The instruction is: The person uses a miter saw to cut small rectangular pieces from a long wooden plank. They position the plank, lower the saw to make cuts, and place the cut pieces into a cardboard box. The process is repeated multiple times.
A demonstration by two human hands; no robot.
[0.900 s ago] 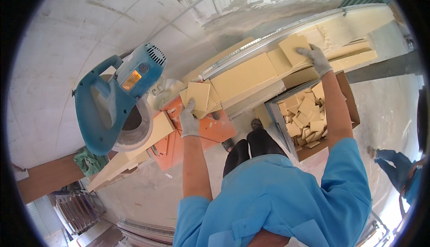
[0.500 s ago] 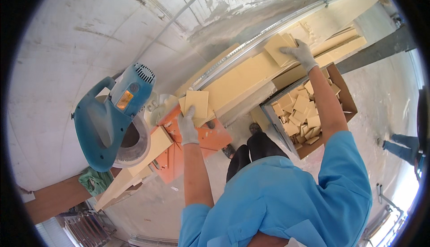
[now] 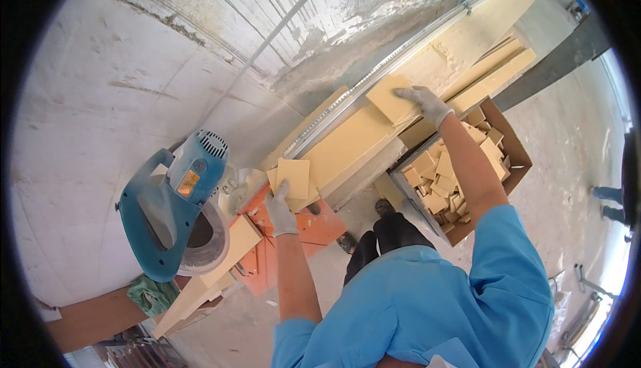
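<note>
My left hand (image 3: 280, 214), in a pale work glove, has its fingers and thumb on a cream square panel piece (image 3: 294, 177) at the saw's orange base (image 3: 314, 228). More cream board shows under that piece. Farther right, my gloved right hand (image 3: 429, 105) grips a cream square piece (image 3: 392, 99) by its right edge, over a long cream board (image 3: 354, 144). Whether several pieces are stacked in that grip I cannot tell. The teal mitre saw (image 3: 157, 214) stands left of my left hand, its round toothed blade (image 3: 207, 251) partly behind a clear guard.
Below my right forearm, an open cardboard box (image 3: 514, 137) holds many loose cream offcuts (image 3: 441, 184). A metal rail (image 3: 400, 61) runs behind the long board along the stained wall (image 3: 133, 67). Green cloth (image 3: 152, 294) lies below the saw. Another person's legs (image 3: 607, 202) show far right.
My right hand has moved left and nearer with its cream piece; the fanned edges seen before are less visible. My left hand stays on its piece. The whole view has tilted slightly.
</note>
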